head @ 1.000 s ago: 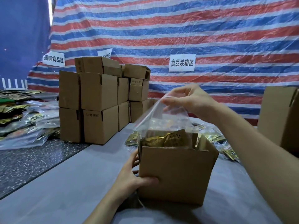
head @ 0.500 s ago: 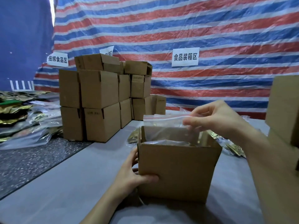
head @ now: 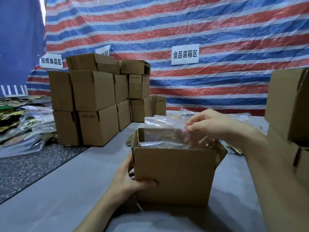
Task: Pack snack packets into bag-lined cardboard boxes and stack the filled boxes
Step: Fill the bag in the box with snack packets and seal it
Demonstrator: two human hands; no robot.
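An open cardboard box [head: 175, 174] stands on the grey table in front of me, flaps up. A clear plastic bag [head: 163, 136] lines it, and the bag's top edge sticks up above the rim. My left hand [head: 132, 178] grips the box's lower left corner, thumb on the front face. My right hand [head: 205, 123] pinches the bag's upper right edge over the box opening. What is inside the bag is hidden by the front wall.
A stack of closed cardboard boxes [head: 93, 101] stands at the back left. More boxes [head: 289, 114] rise at the right edge. Loose snack packets in clear bags [head: 25, 131] pile on the dark surface at left. A striped tarp [head: 184, 30] hangs behind.
My right hand has lowered the bag from high above the box down into it, so the gold packets no longer show. The left hand has stayed on the box corner.
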